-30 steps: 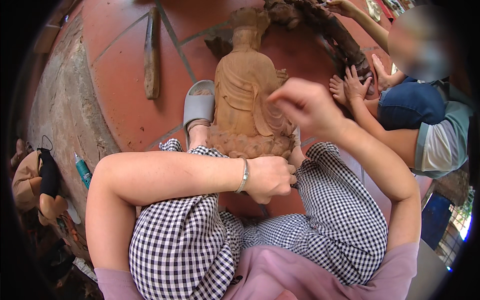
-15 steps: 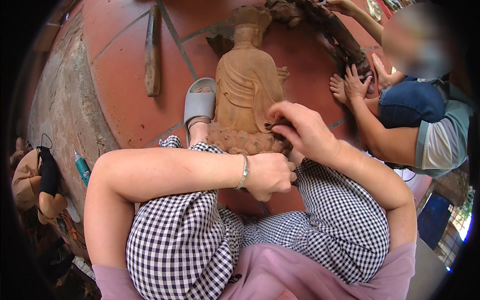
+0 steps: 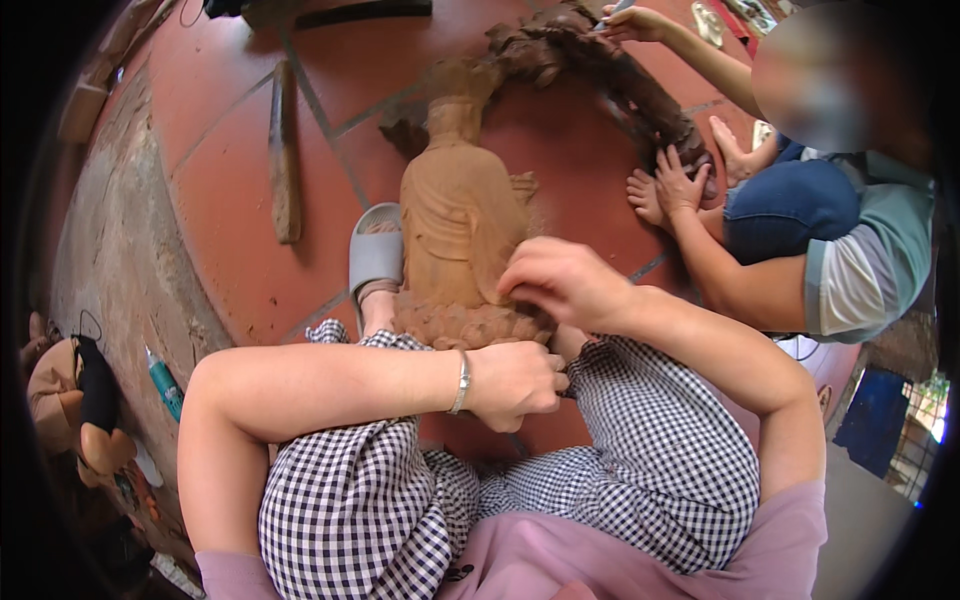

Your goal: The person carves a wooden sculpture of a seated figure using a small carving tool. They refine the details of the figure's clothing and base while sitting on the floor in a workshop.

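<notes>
A carved brown statue in draped robes stands between my feet, on a base of rounded carved lumps. My right hand reaches to the lower right of the robe. Its fingers and thumb are pinched together at the carving; whatever is between them is too dark and hidden to name. My left hand, below a silver bracelet, is curled closed beside the near edge of the base. Its fingertips turn away, so what they hold, if anything, is hidden.
On the red tiles at left lies a wooden stick. A gnarled dark wood piece curves behind the statue, with another person's hand beside it; their other hand holds a thin tool. A green bottle is at far left.
The whole view has shifted, so the statue and my hands appear lower and further left. My right hand stays at the robe's lower edge; my left remains curled by the base.
</notes>
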A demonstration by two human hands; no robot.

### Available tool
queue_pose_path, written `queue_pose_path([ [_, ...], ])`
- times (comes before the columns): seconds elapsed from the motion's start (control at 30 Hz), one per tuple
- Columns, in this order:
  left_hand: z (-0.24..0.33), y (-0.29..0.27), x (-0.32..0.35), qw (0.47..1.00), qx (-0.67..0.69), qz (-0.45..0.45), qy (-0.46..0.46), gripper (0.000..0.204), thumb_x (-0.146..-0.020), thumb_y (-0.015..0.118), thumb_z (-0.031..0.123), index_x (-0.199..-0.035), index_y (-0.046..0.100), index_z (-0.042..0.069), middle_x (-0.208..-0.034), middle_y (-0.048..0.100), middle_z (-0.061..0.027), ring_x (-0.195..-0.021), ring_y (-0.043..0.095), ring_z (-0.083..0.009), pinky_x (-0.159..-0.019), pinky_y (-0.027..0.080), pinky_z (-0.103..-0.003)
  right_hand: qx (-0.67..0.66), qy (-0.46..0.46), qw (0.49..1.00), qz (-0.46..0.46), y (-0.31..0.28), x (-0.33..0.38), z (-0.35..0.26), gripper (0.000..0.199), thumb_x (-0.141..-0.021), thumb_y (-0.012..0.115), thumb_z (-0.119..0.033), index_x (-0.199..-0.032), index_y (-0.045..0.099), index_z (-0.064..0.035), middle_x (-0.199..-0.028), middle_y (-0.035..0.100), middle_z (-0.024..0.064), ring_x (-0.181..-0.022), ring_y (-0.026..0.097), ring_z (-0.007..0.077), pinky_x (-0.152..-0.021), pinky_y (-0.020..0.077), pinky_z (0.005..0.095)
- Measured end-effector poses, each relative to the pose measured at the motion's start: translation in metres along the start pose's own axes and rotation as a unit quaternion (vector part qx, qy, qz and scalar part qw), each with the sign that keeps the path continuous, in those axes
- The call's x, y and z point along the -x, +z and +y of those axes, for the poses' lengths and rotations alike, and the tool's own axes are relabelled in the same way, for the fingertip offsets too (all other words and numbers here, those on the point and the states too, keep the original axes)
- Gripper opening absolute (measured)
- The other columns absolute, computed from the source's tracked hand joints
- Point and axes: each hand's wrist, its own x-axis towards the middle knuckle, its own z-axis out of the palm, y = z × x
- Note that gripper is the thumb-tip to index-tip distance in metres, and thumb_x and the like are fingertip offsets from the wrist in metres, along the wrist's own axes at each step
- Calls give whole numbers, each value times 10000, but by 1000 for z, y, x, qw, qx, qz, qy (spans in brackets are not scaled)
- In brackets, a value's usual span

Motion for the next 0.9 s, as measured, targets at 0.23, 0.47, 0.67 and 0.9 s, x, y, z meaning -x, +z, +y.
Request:
queue_pose_path([
  [0.23,1,-5,-1,1000,-3,-5,13,351,-675,689,200,-977,733,28,-1266,651,-161,-1155,604,-317,-983,516,-419,35,-29,998,43,15,-7,0,73,-826,719,-66,-878,668,-73,-907,615,72,-895,611,287,-770,512,396],
  [0.47,0,-7,0,999,8,13,37,352,-667,679,188,-970,717,13,-1241,654,-175,-1130,607,-338,-957,522,-426,148,-88,984,38,26,-22,-2,68,-827,710,-132,-880,669,-137,-890,596,34,-923,578,241,-812,452,367],
  [0.67,0,-3,2,998,37,45,31,358,-667,676,177,-981,712,7,-1249,650,-181,-1137,607,-337,-956,524,-432,147,-98,984,28,13,-12,1,55,-835,728,-177,-859,683,-157,-883,618,2,-912,584,215,-820,432,369],
  [0.9,-2,-4,3,998,32,46,43,368,-661,676,170,-989,704,6,-1222,653,-169,-1128,608,-335,-950,525,-436,130,-132,983,15,10,-19,4,48,-849,721,-158,-864,678,-145,-883,614,2,-917,581,204,-840,431,360],
])
